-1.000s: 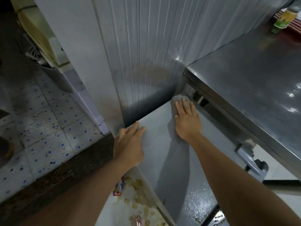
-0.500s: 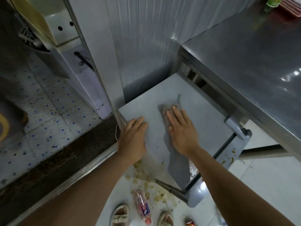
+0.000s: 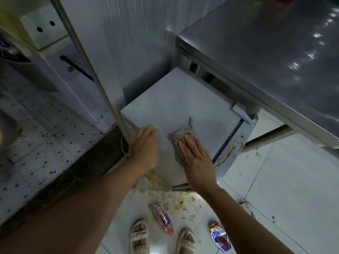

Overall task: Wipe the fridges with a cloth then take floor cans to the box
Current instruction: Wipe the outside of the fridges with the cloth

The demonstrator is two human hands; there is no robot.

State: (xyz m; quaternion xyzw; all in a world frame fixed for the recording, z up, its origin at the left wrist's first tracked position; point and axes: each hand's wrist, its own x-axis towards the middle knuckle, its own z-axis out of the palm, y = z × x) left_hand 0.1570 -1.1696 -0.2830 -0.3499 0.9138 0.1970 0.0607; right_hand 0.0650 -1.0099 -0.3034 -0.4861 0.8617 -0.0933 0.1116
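A small fridge (image 3: 176, 99) is set low in a corner, with a ribbed wall (image 3: 132, 43) behind it and a steel counter (image 3: 271, 57) above and to its right. A cloth (image 3: 180, 137) is laid flat on the fridge top under the right hand (image 3: 197, 160); the left hand (image 3: 145, 145) is rested at the top's left edge. On the floor before the fridge, a plastic bottle (image 3: 161, 217) is laid between two sandalled feet, with a crushed can (image 3: 219, 235) to their right.

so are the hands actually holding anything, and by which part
Nothing is gripped. The right hand presses flat on the near part of the cloth on the fridge top. The left hand rests at the top's left edge.
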